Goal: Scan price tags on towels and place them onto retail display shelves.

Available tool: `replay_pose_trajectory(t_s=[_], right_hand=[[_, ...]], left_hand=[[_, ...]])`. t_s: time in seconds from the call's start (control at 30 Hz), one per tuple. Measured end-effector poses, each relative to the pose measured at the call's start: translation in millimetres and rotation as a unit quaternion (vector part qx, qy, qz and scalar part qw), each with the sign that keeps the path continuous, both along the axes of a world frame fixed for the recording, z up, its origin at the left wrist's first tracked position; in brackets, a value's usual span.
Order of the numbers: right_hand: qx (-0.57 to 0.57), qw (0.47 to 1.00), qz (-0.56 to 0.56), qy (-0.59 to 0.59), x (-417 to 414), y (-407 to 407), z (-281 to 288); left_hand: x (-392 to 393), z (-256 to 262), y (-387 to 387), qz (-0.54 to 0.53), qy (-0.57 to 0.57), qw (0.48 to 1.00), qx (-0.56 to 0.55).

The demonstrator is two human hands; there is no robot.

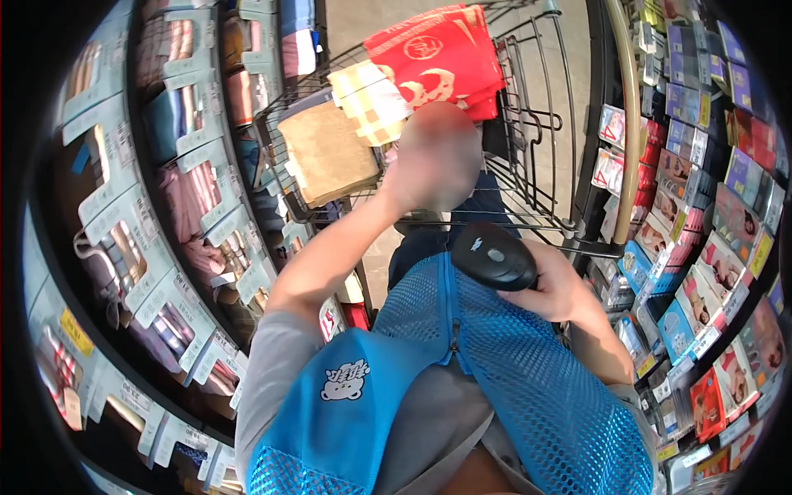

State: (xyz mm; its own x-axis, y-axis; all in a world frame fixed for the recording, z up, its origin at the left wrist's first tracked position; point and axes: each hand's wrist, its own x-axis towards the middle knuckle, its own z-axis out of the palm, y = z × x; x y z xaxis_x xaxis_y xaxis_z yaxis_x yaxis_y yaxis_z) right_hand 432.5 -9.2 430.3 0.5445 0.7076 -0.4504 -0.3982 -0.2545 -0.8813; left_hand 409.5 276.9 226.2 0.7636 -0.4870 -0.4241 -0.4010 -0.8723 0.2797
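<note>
Over the near end of a black wire shopping cart (566, 226) is my left hand (433, 164), blurred, so its fingers and anything in them are hidden. My right hand (550, 281) grips a black rounded handheld device (492, 253), possibly a scanner, in front of my vest. Inside the cart lies a folded tan towel (328, 151), left of my left hand. Beside it is a yellow-and-white checked cloth (369, 102). Red fabric with gold print (436, 55) is heaped behind, just beyond the blurred hand.
Shelves on the left hold folded textiles in pale teal card sleeves (167, 309). To the right, a rack carries boxed and bagged packages (699, 284) with price tags. A beige rail (628, 124) curves along that rack. Tiled floor (371, 15) shows beyond the cart.
</note>
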Motion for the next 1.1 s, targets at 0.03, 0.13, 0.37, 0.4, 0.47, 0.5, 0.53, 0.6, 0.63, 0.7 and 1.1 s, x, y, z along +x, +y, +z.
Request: replay_pose_trajectory(t_s=[0.03, 0.13, 0.37, 0.4, 0.47, 0.5, 0.53, 0.6, 0.63, 0.7, 1.1], right_hand=[[-0.008, 1.0, -0.012, 0.015, -1, 2, 3], [-0.032, 0.995, -0.091, 0.034, -10, 0, 6], [0.147, 0.967, -0.171, -0.116, -15, 48, 21], [0.179, 0.964, -0.165, -0.106, -18, 65, 27], [0.204, 0.966, -0.111, -0.11, -31, 85, 30], [0.218, 0.967, -0.077, -0.109, -39, 96, 33], [0.221, 0.973, -0.019, -0.067, -47, 117, 52], [0.267, 0.963, 0.011, -0.041, -69, 148, 57], [0.275, 0.961, 0.006, -0.034, -81, 163, 61], [0.274, 0.96, 0.044, -0.032, -97, 180, 68], [0.123, 0.991, -0.044, -0.003, -106, 256, 79]], left_hand=[[-4, 23, 6, 0.042, -0.001, 0.998, -0.042], [-13, 114, 22, 0.157, -0.056, 0.979, -0.116], [-130, 244, 85, 0.395, 0.165, 0.664, -0.613], [-145, 259, 90, 0.402, 0.161, 0.613, -0.661], [-181, 273, 103, 0.409, 0.174, 0.519, -0.73], [-192, 287, 100, 0.417, 0.163, 0.473, -0.759], [-207, 293, 104, 0.42, 0.161, 0.442, -0.776], [-235, 306, 108, 0.422, 0.143, 0.409, -0.796], [-246, 313, 108, 0.469, 0.126, 0.364, -0.795], [-270, 317, 107, 0.515, 0.096, 0.311, -0.793], [-317, 318, 107, 0.525, 0.026, 0.257, -0.811]])
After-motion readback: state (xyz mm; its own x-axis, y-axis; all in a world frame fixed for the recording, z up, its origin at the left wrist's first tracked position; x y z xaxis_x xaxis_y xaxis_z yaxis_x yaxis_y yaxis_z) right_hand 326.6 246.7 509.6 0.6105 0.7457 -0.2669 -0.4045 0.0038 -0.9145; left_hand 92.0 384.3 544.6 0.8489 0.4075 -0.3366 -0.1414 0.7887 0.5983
